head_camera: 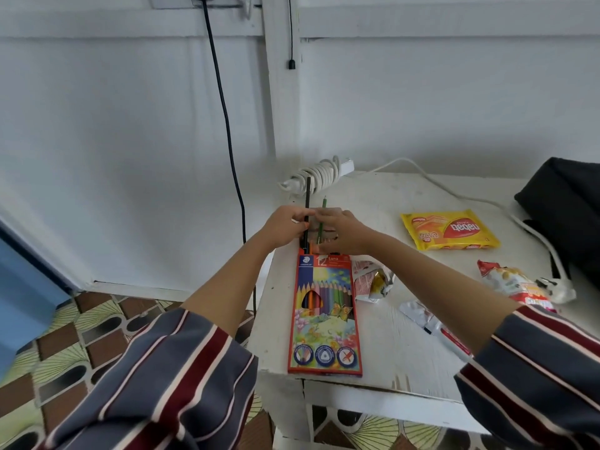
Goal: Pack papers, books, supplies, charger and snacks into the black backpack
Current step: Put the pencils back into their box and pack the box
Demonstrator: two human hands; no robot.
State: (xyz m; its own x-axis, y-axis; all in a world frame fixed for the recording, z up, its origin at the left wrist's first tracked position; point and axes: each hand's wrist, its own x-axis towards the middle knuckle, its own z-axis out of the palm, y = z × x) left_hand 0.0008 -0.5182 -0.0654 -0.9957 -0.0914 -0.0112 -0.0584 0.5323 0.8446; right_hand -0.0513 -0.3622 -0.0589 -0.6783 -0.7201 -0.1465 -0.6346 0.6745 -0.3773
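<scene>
A red box of coloured pencils point(324, 313) lies lengthwise near the left edge of the white table point(399, 352), its far end open. My left hand point(285, 227) pinches a black pencil point(307, 196) that stands half out of the box. My right hand point(341, 232) holds a green pencil point(322, 216) at the box's mouth. The black backpack point(565, 216) sits at the table's far right, partly cut off by the frame.
A yellow wafer pack point(451, 233), a red-and-white snack bag point(516, 285), a small torn snack wrapper point(370, 282) and a white marker point(448, 339) lie on the table. A coiled white charger point(319, 175) sits at the back edge. A black cable point(227, 125) hangs down the wall.
</scene>
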